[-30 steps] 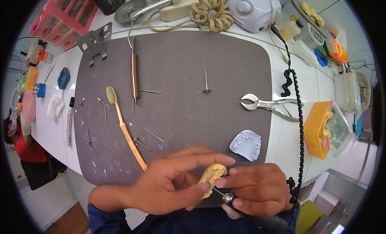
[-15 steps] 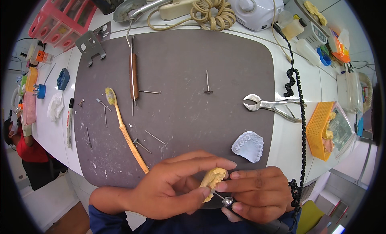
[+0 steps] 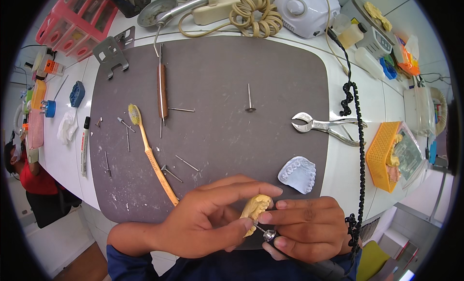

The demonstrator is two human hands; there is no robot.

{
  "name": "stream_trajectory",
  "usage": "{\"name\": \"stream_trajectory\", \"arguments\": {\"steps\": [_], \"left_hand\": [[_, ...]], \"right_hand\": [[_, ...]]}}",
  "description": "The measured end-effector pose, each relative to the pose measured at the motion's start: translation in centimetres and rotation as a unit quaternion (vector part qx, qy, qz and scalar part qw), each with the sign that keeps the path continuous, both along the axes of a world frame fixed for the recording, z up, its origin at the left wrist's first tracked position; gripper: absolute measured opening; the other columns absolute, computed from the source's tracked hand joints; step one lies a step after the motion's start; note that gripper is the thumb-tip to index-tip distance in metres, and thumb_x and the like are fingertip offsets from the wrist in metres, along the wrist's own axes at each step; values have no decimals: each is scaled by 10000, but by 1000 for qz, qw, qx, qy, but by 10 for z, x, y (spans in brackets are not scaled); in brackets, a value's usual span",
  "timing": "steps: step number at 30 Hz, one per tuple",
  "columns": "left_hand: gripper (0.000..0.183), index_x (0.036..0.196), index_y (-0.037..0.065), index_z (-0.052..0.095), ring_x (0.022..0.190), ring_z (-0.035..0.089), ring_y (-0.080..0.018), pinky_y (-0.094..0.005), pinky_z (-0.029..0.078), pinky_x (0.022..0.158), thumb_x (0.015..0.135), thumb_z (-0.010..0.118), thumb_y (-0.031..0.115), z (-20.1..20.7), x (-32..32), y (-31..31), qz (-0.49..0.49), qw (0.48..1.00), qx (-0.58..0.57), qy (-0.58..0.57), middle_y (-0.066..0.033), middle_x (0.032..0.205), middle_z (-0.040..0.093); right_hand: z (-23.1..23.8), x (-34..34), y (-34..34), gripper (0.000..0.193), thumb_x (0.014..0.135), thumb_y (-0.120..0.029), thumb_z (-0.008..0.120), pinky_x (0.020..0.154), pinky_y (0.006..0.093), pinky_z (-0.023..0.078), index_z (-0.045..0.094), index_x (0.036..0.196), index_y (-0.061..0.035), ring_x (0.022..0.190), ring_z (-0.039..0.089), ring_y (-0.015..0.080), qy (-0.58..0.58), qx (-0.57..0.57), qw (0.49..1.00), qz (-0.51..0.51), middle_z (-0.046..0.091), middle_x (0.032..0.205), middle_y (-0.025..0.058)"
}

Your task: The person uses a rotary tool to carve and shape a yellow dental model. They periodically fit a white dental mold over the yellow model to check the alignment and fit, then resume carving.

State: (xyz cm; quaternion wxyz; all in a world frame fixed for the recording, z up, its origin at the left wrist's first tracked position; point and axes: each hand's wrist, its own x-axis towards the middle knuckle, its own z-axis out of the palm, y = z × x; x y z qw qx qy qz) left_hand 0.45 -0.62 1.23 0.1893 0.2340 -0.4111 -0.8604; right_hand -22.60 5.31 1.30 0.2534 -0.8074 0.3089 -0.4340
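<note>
Between the thumb and fingers of my left hand [image 3: 200, 225] is a yellow plaster dental cast [image 3: 256, 209], tilted on its side. My right hand [image 3: 309, 228] is closed around a rotary handpiece [image 3: 269, 235] with a silver collar, its thin bur reaching the cast's lower part. Right fingertips rest against the cast's edge; the exact contact of the bur is partly hidden by my left thumb. Just beyond my right hand lies a pale grey-white dental cast [image 3: 297, 174]. A worn yellow toothbrush [image 3: 153, 161] lies beyond my left hand, its handle end close to the knuckles.
Loose burs [image 3: 172, 173] and white crumbs lie on the grey mat [image 3: 217, 136]. Toward the back are a wooden-handled tool [image 3: 162, 90] and a disc bur [image 3: 250, 108]. Pliers [image 3: 328, 128], a black coiled cord [image 3: 361, 165] and a yellow basket [image 3: 382, 158] stand right. A person [image 3: 36, 172] sits far left.
The handpiece has shifted slightly left and up against the yellow dental cast, and my right hand has moved up a little with it. My left hand keeps its hold, nearly still.
</note>
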Motion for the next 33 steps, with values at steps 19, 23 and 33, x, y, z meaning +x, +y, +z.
{"name": "stream_trajectory", "arguments": {"steps": [19,23,33], "left_hand": [[458,1397,-131,396,648,597,-90,-177,458,508,962,521,-69,12,-3,-8,-18,993,116,-26,-182,1238,517],[459,1400,-125,396,637,592,-84,-178,451,500,966,529,-57,12,-3,-7,-13,993,115,-31,-176,1226,533],[449,1396,-116,408,671,597,-84,-183,465,516,965,520,-70,11,-3,-7,-11,994,105,-36,-166,1261,512]], "right_hand": [[0,-1,3,325,759,-112,850,860,428,611,569,918,-79,938,741,294,-7,53,999,-9,703,791,71],[1,-1,1,308,756,-115,851,853,423,614,576,890,-79,933,742,291,6,47,999,-4,713,807,78],[1,0,0,294,761,-134,848,840,419,618,582,874,-79,941,741,280,25,35,999,-10,724,810,93]]}}
